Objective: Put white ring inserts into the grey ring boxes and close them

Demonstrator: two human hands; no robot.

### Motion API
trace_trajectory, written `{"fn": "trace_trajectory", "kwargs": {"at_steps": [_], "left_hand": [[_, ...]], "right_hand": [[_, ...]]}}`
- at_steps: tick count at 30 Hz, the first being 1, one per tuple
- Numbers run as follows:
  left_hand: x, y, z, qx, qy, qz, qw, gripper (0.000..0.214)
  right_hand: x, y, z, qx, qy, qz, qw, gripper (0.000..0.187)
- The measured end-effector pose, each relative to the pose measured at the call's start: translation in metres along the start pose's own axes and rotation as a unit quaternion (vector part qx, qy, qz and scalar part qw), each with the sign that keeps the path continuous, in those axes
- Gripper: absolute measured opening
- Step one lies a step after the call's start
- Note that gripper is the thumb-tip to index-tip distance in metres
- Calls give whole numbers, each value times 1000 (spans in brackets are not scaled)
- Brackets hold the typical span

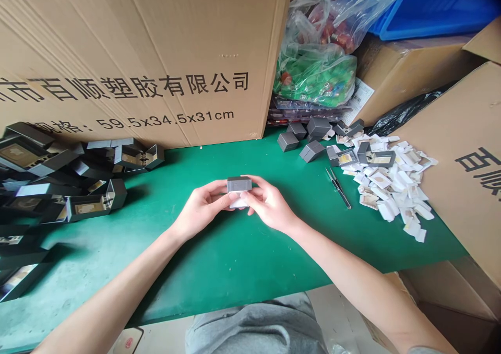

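My left hand (pixel 203 206) and my right hand (pixel 270 203) meet above the green mat (pixel 219 270), both gripping a small grey box (pixel 239 185) from its sides. A white paper piece (pixel 238 203) shows beneath the box, partly hidden by my fingers. To the right lie steel tweezers (pixel 338 188), a heap of white paper inserts (pixel 391 187), and several grey boxes (pixel 309 137). On the left, several open dark boxes with card inserts (pixel 94 202) are piled up.
A large cardboard carton (pixel 136 56) with printed characters stands along the mat's far edge. Behind the mat are a plastic bag of green and red items (pixel 315 67) and a blue crate (pixel 434 4). Another carton (pixel 457 155) leans in at the right.
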State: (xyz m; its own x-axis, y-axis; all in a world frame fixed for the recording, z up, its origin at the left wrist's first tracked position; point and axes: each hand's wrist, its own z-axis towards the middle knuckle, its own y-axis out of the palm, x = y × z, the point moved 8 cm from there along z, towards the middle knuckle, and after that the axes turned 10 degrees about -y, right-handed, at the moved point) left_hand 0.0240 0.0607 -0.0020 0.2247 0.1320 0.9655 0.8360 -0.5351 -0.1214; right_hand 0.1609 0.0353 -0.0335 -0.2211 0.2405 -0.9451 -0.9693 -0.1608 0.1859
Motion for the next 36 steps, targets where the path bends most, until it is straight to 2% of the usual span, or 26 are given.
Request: {"fn": "trace_trajectory", "kwargs": {"at_steps": [8,23,36], "left_hand": [[1,2,0,-3,3,2,1000,40],[6,2,-2,-1,-1,18,1000,43],[8,2,-3,0,-1,18,1000,43]], "right_hand": [[-2,0,-1,-1,5,-14,1000,48],[-1,1,-1,-11,3,-14,1000,47],[-10,5,0,-55,-3,-35,998,44]]}}
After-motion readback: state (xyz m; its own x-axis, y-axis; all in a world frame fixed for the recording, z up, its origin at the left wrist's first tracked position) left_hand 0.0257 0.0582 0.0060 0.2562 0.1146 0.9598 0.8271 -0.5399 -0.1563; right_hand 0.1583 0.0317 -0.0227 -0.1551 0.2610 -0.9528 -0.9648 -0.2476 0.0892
